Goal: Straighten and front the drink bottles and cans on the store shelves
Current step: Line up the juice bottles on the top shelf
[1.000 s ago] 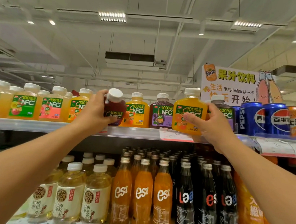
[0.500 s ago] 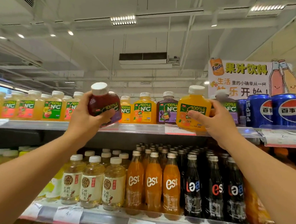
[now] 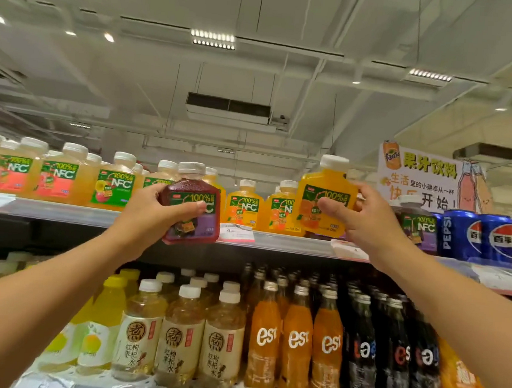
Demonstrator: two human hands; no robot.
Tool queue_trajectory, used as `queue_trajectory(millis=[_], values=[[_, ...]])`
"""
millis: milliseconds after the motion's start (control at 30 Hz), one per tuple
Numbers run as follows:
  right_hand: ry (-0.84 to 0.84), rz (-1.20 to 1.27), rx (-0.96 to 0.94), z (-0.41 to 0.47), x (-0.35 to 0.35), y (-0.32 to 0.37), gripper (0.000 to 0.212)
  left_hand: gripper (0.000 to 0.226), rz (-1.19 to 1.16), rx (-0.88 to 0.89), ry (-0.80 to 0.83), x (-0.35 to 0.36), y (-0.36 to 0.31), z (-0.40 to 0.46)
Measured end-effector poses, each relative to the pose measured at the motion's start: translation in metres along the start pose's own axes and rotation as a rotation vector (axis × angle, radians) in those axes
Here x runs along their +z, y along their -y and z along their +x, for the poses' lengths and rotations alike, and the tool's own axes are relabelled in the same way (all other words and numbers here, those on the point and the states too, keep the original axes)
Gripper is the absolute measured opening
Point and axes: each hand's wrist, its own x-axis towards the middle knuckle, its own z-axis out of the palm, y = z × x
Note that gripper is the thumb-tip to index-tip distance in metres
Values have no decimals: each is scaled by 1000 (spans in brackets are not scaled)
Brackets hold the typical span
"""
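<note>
White ceiling beams and strip lights hang over a two-tier store shelf [image 3: 67, 215] with a smooth metal lip carrying paper price tags. At its front edge the left hand [image 3: 154, 214] grips a squat, square-shouldered purple juice bottle [image 3: 192, 205], white-capped and held in front of the lip, label outward. The right hand [image 3: 364, 221] clasps a matching orange juice bottle [image 3: 323, 201], raised above the upper tier. Around them stand more clear plastic juice bottles [image 3: 111, 185] of yellow and orange liquid; glossy blue Pepsi cans [image 3: 471, 237] sit at the right. Below, pale tea bottles [image 3: 180, 336] stand beside slim orange soda bottles [image 3: 295, 340] and dark cola bottles [image 3: 362, 350].
</note>
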Motion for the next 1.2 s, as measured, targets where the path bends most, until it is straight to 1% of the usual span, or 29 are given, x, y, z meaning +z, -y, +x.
queue_trajectory(millis=[100,167,267,367,533,600,700,767,833,900,933,967,1033,1100,1200], values=[[36,-4,44,9,46,10,63,64,-81,-23,40,-8,10,7],[42,-50,60,14,73,12,62,65,-116,-36,84,-14,15,12],[4,-121,51,22,105,10,50,64,-146,-63,135,-24,19,17],[-30,-185,73,32,126,4,37,63,-160,-78,149,-30,22,22],[12,-181,134,44,142,-6,28,61,-157,-87,148,-33,25,24],[31,-216,160,48,145,-9,31,62,-136,-65,128,-31,26,23],[47,-340,170,51,148,-8,36,62,-130,-47,104,-27,25,22],[29,-481,143,49,150,-5,56,58,-130,-47,95,-27,24,22],[-19,-665,45,47,153,-4,76,55,-129,-43,92,-26,24,21],[-71,-900,-123,42,156,-2,85,56,-127,-39,97,-27,25,21],[-71,-988,-201,39,157,-2,88,57,-128,-38,103,-27,25,21],[-51,-1045,-258,37,159,-3,89,58,-134,-39,111,-27,25,21],[6,-1085,-281,34,162,-8,83,61,-143,-38,123,-27,25,21],[30,-1053,-233,34,164,-11,78,62,-144,-32,117,-26,25,21],[38,-1018,-170,39,166,-13,77,63,-153,-28,112,-26,25,21]])
